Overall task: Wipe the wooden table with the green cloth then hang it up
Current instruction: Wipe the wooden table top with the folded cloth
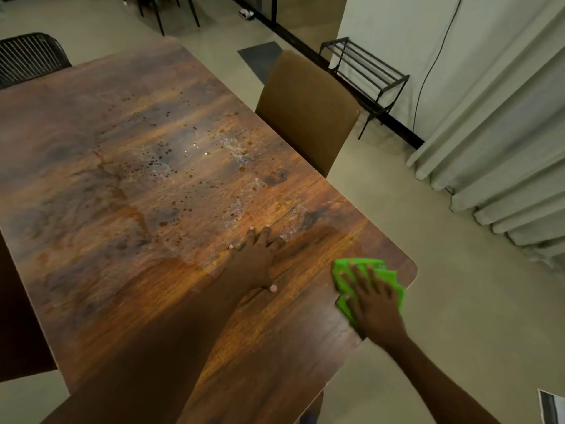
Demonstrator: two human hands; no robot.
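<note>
Folded green cloth (pixel 385 275) (bright, bunched) under right hand (pixel 374 304).

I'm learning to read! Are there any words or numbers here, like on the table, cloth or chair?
None can be read.
The wooden table shows only grain and spots; the green cloth under the right hand is plain; the brown chair is bare.
The pale object at the bottom right corner is cut off, unreadable.

Brown chair (pixel 305 111), black rack (pixel 363 71) — pleated curtain (pixel 504 142)
</note>
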